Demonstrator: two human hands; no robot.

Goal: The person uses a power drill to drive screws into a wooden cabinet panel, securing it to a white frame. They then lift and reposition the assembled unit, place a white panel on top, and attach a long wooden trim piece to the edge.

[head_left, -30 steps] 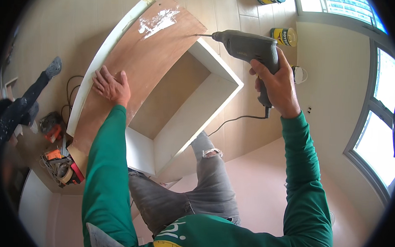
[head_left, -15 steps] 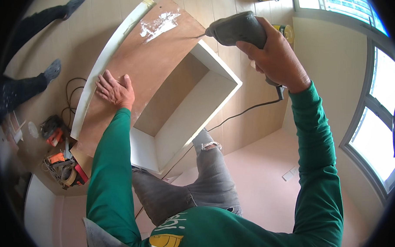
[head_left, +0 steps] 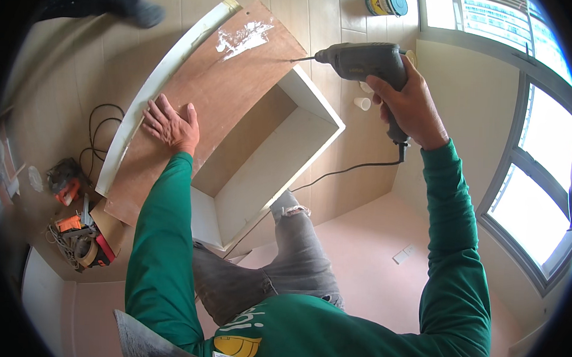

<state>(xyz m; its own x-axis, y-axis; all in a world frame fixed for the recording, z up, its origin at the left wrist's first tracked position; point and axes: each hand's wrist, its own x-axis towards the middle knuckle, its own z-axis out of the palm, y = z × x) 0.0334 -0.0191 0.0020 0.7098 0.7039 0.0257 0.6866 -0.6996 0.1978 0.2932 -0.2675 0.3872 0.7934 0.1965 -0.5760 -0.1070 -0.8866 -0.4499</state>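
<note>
My left hand (head_left: 172,125) lies flat with fingers spread on a brown wooden board (head_left: 207,103), which has a white smear near its far end. The board covers part of a white open box, like a drawer or small cabinet (head_left: 261,168), tilted in front of my legs. Wrapped round the handle of a dark corded power drill (head_left: 362,60) is my right hand (head_left: 417,111). The drill's long bit (head_left: 304,58) points left, its tip at the board's right edge; whether it touches the wood, I cannot tell.
The drill's cord (head_left: 343,166) runs down toward my knee. At left stand a box of tools (head_left: 88,244), a red-and-black power tool (head_left: 64,182) and a looped black cable (head_left: 93,131). Another person's foot (head_left: 144,11) is at upper left. A can (head_left: 388,4) and white cup (head_left: 362,104) stand far right.
The drill has moved slightly right and nearer, and its bit now shows more fully. The other person's legs have moved up toward the far edge. My left hand stays on the board.
</note>
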